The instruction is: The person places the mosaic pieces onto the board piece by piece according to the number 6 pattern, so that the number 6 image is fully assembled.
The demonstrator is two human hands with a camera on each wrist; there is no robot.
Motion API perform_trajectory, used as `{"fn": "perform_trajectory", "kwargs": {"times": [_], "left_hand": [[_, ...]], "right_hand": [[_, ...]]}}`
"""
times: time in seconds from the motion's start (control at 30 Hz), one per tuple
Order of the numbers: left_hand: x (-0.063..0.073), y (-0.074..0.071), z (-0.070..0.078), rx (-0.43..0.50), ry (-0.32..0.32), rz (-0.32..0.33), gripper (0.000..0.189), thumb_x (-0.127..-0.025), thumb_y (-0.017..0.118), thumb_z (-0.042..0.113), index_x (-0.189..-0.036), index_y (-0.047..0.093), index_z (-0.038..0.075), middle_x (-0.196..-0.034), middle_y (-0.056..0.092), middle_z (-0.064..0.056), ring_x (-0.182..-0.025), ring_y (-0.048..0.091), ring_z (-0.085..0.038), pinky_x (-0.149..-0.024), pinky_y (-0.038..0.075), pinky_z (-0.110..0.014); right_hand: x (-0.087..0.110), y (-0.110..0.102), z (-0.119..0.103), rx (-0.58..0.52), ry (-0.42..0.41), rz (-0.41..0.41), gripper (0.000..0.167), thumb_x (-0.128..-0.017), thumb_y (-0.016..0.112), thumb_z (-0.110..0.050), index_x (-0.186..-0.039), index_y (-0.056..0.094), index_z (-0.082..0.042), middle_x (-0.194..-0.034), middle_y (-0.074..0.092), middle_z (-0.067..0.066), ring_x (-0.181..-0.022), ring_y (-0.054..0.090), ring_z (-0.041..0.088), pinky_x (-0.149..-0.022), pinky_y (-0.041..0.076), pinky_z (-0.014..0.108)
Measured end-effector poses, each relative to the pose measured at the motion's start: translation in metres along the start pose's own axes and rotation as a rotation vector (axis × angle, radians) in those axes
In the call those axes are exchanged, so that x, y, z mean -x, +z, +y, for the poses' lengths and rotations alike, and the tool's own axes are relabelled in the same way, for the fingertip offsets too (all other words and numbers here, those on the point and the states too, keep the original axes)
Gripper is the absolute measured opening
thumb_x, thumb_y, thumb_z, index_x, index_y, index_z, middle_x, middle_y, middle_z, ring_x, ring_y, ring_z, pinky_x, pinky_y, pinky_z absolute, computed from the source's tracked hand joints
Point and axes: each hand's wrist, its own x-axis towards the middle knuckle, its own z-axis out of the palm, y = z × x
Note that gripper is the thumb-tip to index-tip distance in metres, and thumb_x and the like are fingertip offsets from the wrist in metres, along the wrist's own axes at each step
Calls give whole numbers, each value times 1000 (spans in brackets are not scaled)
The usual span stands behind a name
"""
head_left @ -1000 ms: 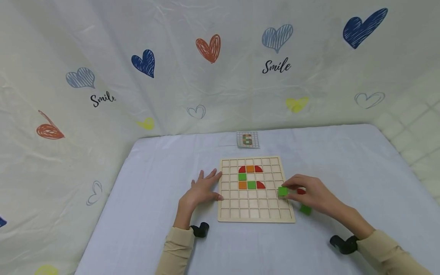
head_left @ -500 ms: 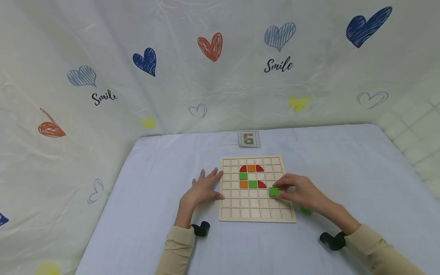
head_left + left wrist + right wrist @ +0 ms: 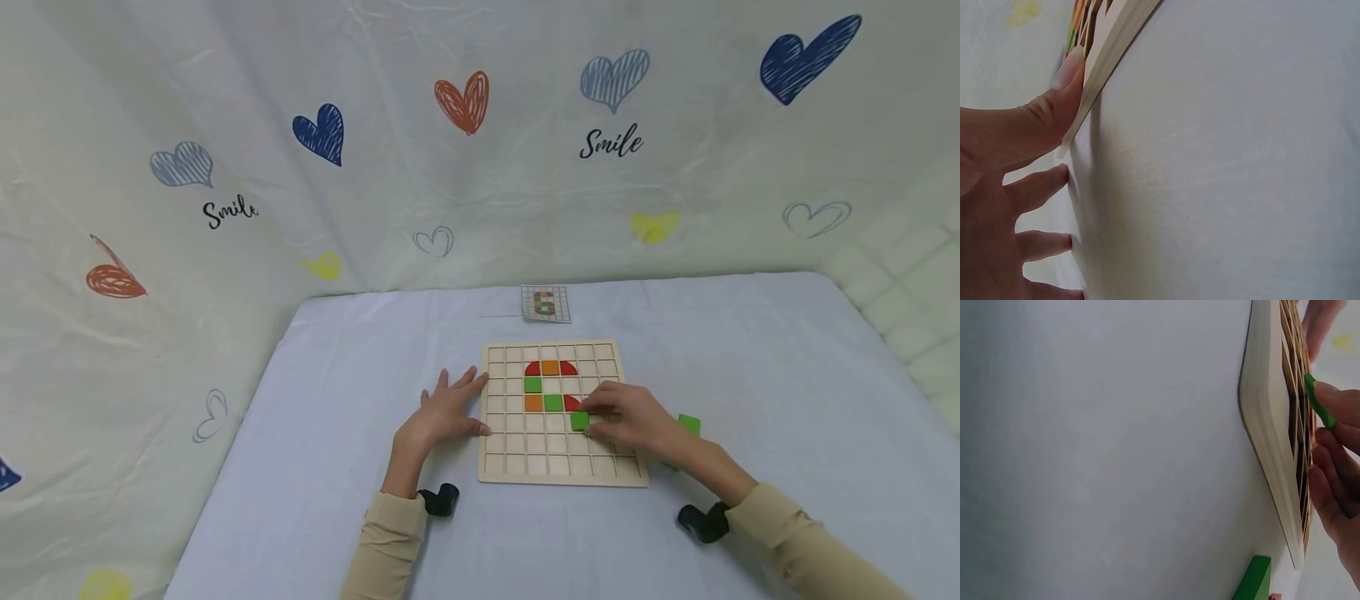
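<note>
A wooden grid board (image 3: 525, 460) lies flat on the white-covered table. In its cells sit red quarter-round tiles (image 3: 532, 368), orange square tiles (image 3: 533, 403) and green square tiles (image 3: 552, 403). My right hand (image 3: 633, 417) pinches one green square tile (image 3: 580, 422) between thumb and fingertips, just below the lower red tile. The right wrist view has this tile (image 3: 1318, 403) held at a tilt over the grid. With fingers spread, my left hand (image 3: 438, 421) touches the board's left edge; in the left wrist view its thumb (image 3: 1071, 72) rests on the rim.
Right of the board, partly behind my right arm, lies a loose green tile (image 3: 689, 425); the right wrist view shows a green piece (image 3: 1254, 580) with a bit of red beside it. A small pattern card (image 3: 546, 303) lies behind the board. A printed curtain (image 3: 375, 200) hangs at the back.
My right hand has carried the green tile leftward from the board's right edge to beneath the lower red tile. The left hand stays at the board's left edge.
</note>
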Motion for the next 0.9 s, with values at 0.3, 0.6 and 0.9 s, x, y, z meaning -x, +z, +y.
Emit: {"fn": "perform_trajectory", "kwargs": {"times": [0.3, 0.6, 0.9], "left_hand": [[0, 0, 0, 2, 13, 2, 90, -84, 85, 27, -161, 38, 19, -171, 24, -6, -158, 0, -47, -118, 5, -78], [0, -1, 1, -4, 10, 5, 91, -83, 86, 29, -161, 39, 19, -170, 26, -6, -158, 1, -47, -117, 6, -78], [0, -1, 0, -3, 0, 2, 90, -84, 85, 29, -161, 38, 21, -171, 24, -4, -158, -1, -46, -118, 5, -77]], "right_hand": [[-4, 7, -4, 48, -17, 12, 24, -79, 87, -7, -102, 80, -8, -96, 69, -2, -84, 60, 12, -74, 54, 25], [-4, 9, -8, 69, -11, 22, 27, -79, 88, -7, -104, 79, -7, -100, 70, 1, -86, 59, 14, -76, 55, 27], [3, 3, -6, 103, -38, 48, 28, -79, 87, -3, -106, 78, -6, -100, 72, 2, -88, 66, 16, -78, 59, 31]]}}
